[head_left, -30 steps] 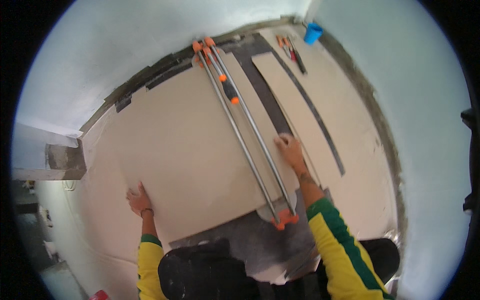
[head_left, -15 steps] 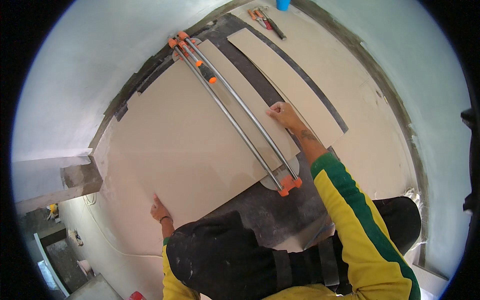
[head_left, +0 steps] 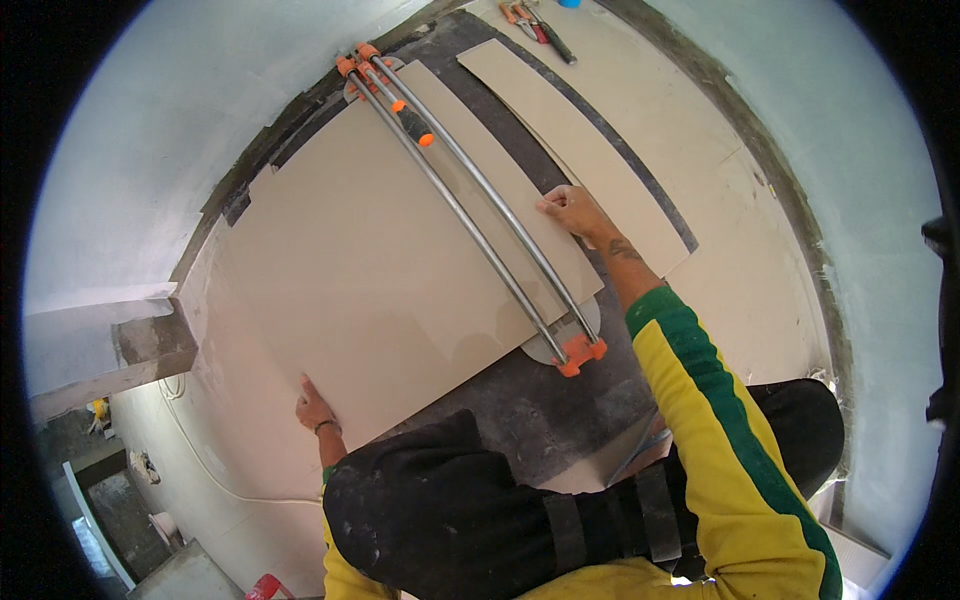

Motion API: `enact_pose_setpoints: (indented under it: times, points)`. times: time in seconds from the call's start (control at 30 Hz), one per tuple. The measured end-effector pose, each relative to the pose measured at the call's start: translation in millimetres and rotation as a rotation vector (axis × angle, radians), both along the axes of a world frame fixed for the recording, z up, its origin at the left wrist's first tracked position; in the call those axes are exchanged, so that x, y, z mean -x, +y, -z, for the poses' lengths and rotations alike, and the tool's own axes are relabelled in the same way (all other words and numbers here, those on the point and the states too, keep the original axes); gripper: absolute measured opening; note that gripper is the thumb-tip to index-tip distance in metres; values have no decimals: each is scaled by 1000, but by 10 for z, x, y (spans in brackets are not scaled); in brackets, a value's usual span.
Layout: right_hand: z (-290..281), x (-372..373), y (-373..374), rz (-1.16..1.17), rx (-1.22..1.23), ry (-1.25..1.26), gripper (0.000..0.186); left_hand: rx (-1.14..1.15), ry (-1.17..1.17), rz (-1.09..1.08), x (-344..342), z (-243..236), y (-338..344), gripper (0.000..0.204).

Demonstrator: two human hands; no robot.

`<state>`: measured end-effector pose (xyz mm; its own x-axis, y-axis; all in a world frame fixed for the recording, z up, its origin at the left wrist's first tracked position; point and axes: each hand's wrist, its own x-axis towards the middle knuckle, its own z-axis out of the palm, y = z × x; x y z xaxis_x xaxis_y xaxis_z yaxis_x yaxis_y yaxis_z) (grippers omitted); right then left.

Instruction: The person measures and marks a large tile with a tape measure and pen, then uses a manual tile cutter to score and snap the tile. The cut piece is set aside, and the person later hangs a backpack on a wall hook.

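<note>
A large beige panel (head_left: 370,250) is laid flat on a dark sheet (head_left: 530,420) on the floor, and it is crossed near its right side by a cutter (head_left: 500,222) with two metal rails and orange ends. The fingers of the right hand (head_left: 575,212) are bent toward the thumb, with only a narrow gap left, and their tips are set at the panel's right edge, just beside the nearer rail; whether that edge is pinched cannot be told. The left hand (head_left: 315,407) is placed at the panel's lower left edge, its thumb pointed forward and its other fingers partly hidden, so their grip cannot be told. The panel is thus spanned between the two hands, its broad part lying to the left of the rails. A dark handle (head_left: 412,123) with orange tips is seen toward the far end. To the right, a narrow beige strip (head_left: 590,150) is laid apart.
</note>
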<state>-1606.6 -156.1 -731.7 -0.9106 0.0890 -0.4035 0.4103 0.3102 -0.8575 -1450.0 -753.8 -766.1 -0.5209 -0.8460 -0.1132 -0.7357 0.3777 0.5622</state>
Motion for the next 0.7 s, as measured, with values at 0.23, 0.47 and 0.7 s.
enact_pose_setpoints:
  times: [0.23,0.47,0.7]
  points:
    - [145,31,53,4,19,17,32,-35,-43,-17,-31,93,-87,81]
    - [-105,97,-130,88,-386,275,32,126,-40,5,-37,53,-45,83]
    - [-865,1268,-1354,36,-423,263,53,41,-98,-36,-50,172,-176,93]
